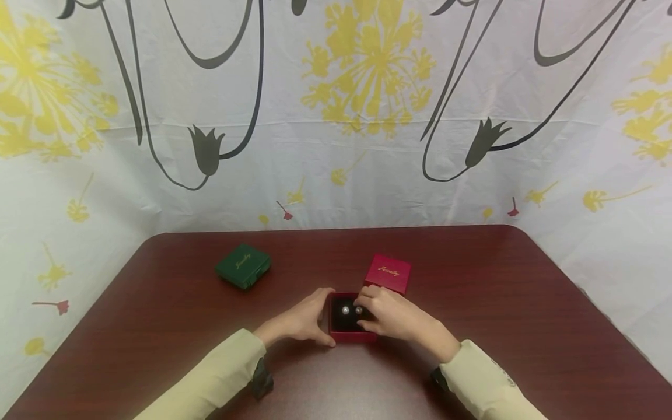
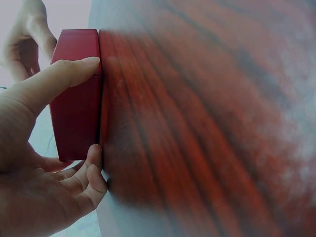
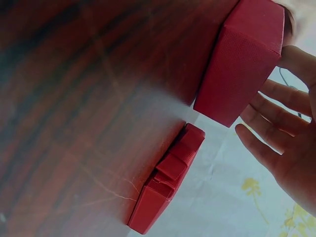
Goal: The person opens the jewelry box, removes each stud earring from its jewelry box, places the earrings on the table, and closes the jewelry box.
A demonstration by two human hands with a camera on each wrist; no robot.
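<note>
A red jewelry box base (image 1: 353, 336) with a black insert (image 1: 341, 322) sits near the table's middle. Two round, pearl-like pieces (image 1: 345, 310) show on the insert. My left hand (image 1: 301, 318) grips the base from the left, thumb and fingers on opposite sides; the thumb (image 2: 74, 74) presses the red wall in the left wrist view. Over the base's right part, my right hand (image 1: 391, 314) reaches in, thumb and index apart around the right-hand piece. The other right fingers (image 3: 276, 123) extend loosely beside the box wall in the right wrist view. Contact inside the box is hidden.
Behind the right hand lies a red lid (image 1: 388, 273) marked "Jewelry", also seen edge-on in the right wrist view. A closed green jewelry box (image 1: 243, 266) stands at the back left. The dark wooden table (image 1: 472, 262) ends against a patterned curtain (image 1: 336, 146).
</note>
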